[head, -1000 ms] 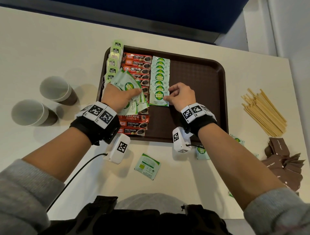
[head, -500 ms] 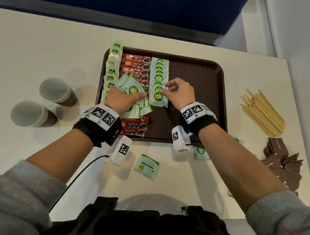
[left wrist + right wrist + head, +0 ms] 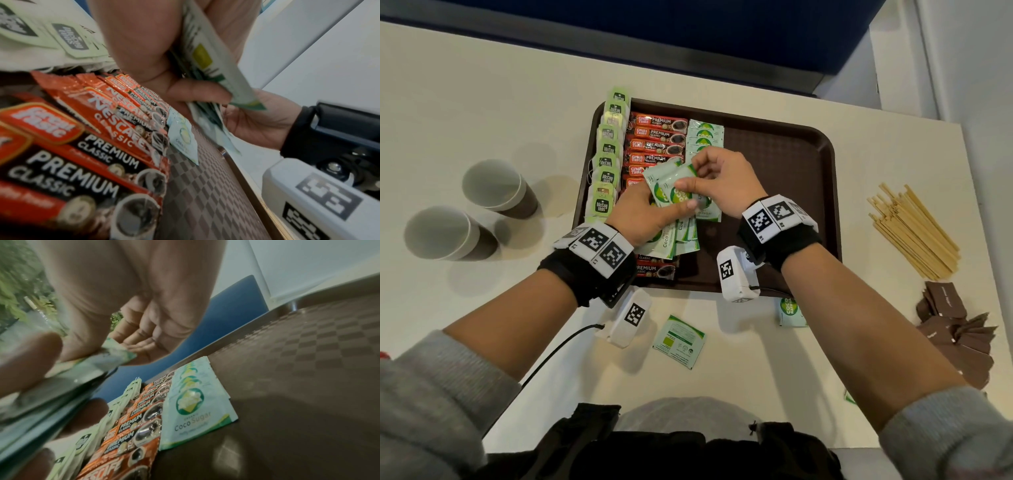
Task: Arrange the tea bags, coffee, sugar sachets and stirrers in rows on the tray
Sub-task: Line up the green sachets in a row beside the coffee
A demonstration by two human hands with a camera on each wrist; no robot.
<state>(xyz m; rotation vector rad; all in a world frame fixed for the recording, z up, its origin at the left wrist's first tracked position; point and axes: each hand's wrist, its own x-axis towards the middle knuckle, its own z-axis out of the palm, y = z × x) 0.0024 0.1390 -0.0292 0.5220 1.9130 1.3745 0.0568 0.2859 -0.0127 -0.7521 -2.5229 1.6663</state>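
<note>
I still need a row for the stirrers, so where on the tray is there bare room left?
The tray's right part is bare, from the coco sugar row to the right rim. Its left is crowded: tea bags, coffee sachets, and both hands over the middle, left hand holding a sugar sachet stack that the right hand pinches.

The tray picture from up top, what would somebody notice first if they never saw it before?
Probably the two hands meeting over the brown tray: the left hand holds a fan of green sugar sachets and the right hand pinches one. Beside them, along the tray's left part, runs a bright row of red coffee packets.
</note>
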